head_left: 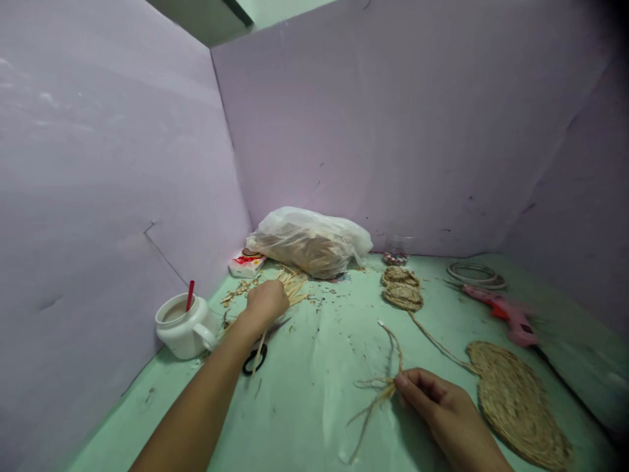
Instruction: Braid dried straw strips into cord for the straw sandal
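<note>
My right hand [437, 406] pinches a thin twisted straw cord [397, 347] between thumb and fingers. The cord's tip curves away up the table, and loose frayed strands [368, 406] fan out to the left of the fingertips. My left hand [268, 301] reaches far forward, closed at a pile of pale straw strips [293, 285]; its fingertips are mostly hidden. Below that hand lie black-handled scissors [255, 360], partly covered by a straw strip. Right of my right hand rests a large coiled straw mat [521, 400], joined by a cord [439, 346] to a smaller coiled piece [403, 288].
A white mug [184, 331] with a red stick [190, 296] stands at left. Behind are a plastic bag of straw [314, 242], a small red-and-white packet [246, 265] and a clear jar [396, 250]. At right lie a pink glue gun [511, 318] and a wire coil [476, 275].
</note>
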`<state>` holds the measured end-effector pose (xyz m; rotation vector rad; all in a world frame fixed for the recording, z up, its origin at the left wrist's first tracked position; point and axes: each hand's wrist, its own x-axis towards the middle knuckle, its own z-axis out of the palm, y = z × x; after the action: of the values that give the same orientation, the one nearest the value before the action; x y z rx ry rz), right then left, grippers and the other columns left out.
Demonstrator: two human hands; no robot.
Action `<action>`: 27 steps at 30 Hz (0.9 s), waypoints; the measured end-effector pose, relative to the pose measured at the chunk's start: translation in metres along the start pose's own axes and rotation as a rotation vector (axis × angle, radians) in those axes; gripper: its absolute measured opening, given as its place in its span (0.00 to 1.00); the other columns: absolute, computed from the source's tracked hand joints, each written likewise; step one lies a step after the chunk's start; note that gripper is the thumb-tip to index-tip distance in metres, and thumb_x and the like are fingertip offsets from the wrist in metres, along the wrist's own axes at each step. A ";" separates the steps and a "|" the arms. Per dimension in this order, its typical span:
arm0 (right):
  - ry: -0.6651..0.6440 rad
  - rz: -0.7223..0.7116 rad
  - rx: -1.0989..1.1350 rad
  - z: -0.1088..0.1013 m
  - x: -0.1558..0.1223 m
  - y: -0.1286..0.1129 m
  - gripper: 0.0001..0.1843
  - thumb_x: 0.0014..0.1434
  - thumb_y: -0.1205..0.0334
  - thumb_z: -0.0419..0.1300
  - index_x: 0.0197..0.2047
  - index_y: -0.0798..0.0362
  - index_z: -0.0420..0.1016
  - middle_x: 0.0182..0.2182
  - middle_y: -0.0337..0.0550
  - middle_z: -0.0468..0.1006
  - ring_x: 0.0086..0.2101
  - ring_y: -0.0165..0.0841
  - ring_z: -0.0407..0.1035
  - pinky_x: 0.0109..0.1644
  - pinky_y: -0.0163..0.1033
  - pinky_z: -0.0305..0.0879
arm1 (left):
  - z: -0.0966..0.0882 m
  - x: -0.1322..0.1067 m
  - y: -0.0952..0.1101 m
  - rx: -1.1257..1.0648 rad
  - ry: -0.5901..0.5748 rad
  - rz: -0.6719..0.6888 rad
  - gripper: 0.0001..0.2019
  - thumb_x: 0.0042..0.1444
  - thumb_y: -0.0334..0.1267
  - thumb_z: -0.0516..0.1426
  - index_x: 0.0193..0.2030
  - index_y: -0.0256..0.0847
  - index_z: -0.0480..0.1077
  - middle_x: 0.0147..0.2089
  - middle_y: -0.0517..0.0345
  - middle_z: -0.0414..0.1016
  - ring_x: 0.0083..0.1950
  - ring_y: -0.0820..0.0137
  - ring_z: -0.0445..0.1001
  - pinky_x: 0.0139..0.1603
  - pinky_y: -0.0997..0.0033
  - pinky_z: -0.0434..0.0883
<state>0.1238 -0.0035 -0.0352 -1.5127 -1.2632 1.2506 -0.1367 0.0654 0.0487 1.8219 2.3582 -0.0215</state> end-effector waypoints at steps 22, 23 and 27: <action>-0.059 -0.027 -0.049 -0.003 0.005 0.000 0.17 0.44 0.50 0.55 0.17 0.56 0.65 0.14 0.37 0.62 0.18 0.26 0.52 0.23 0.33 0.47 | -0.014 0.071 -0.036 0.117 0.045 0.101 0.13 0.35 0.30 0.54 0.32 0.39 0.72 0.35 0.49 0.74 0.38 0.63 0.71 0.34 0.73 0.64; -0.061 -0.028 -0.056 -0.003 0.005 -0.001 0.17 0.44 0.51 0.55 0.16 0.56 0.65 0.14 0.37 0.62 0.18 0.26 0.52 0.23 0.33 0.47 | -0.009 0.069 -0.036 0.144 0.050 0.095 0.13 0.35 0.30 0.54 0.32 0.39 0.72 0.36 0.48 0.74 0.38 0.62 0.71 0.35 0.72 0.64; -0.073 -0.048 -0.069 -0.004 0.004 0.000 0.17 0.45 0.51 0.54 0.17 0.56 0.64 0.14 0.37 0.62 0.19 0.26 0.52 0.23 0.33 0.47 | -0.001 0.064 -0.032 0.219 0.097 0.059 0.10 0.39 0.32 0.52 0.30 0.39 0.72 0.37 0.45 0.74 0.40 0.60 0.71 0.36 0.70 0.64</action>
<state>0.1277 0.0005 -0.0356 -1.4875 -1.3947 1.2523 -0.1832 0.1182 0.0379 2.0327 2.4508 -0.1965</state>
